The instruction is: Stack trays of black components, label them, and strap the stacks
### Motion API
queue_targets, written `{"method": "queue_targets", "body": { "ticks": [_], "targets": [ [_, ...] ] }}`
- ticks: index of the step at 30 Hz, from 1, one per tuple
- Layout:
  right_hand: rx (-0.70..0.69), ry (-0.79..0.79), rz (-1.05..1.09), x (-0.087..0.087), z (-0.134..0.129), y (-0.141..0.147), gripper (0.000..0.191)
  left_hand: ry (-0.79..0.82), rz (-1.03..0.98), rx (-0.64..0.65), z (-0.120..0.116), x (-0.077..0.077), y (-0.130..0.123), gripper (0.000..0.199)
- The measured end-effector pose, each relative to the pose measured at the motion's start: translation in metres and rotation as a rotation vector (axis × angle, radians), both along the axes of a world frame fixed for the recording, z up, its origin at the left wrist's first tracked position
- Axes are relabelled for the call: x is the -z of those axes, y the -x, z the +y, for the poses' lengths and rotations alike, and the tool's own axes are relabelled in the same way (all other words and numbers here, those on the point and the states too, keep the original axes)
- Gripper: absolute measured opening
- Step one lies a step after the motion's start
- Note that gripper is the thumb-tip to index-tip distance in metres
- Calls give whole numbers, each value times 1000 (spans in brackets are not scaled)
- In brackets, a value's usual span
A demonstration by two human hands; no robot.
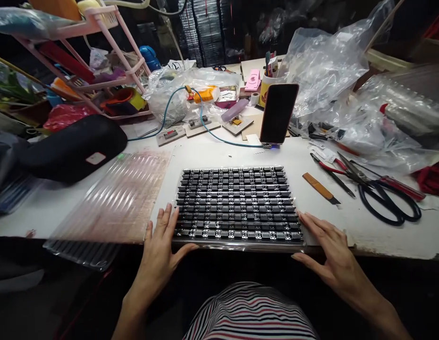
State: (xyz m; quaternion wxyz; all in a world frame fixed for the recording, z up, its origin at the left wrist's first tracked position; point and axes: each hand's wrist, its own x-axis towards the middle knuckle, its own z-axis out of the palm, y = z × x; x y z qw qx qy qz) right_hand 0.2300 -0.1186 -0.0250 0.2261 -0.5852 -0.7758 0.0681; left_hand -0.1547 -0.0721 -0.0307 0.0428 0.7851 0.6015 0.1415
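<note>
one tray (240,246) of black parts lies at the table's (208,153) near edge between two hands, the left hand (160,248) loosely spread, the right hand (329,250) with fingers close, thumb apart. one phone (279,113) stands beyond; one cutter (319,187) lies right.

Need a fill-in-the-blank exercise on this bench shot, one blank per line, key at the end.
1. The left hand and right hand flank a tray of parts coloured ____.
2. The cable reaching the upright phone is coloured ____.
3. The clear ribbed sheet lies on the tray's ____ side.
4. From the cutter, the scissors lie to the ____.

Missing words: black; blue; left; right.
</note>
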Motion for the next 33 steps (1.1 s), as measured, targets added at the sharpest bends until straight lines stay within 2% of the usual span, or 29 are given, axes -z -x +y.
{"method": "queue_targets", "body": {
  "ticks": [6,17,22,27,31,33],
  "targets": [
    [61,-86,64,4,-2,9,61,124,-247,-104,-5,5,13,88],
    [70,-137,166,3,4,14,51,62,-416,-204,-2,13,15,78],
    [40,-182,99,3,0,16,56,16,-409,-166,-3,12,15,79],
    [6,-160,44,7,-11,21,68,-12,-338,-119,-9,12,16,82],
    [69,-213,86,16,-18,24,63,-13,-264,-25,-14,17,18,88],
    [97,-247,122,18,-18,25,62,-33,-269,-37,-15,19,19,84]
  ]
}}
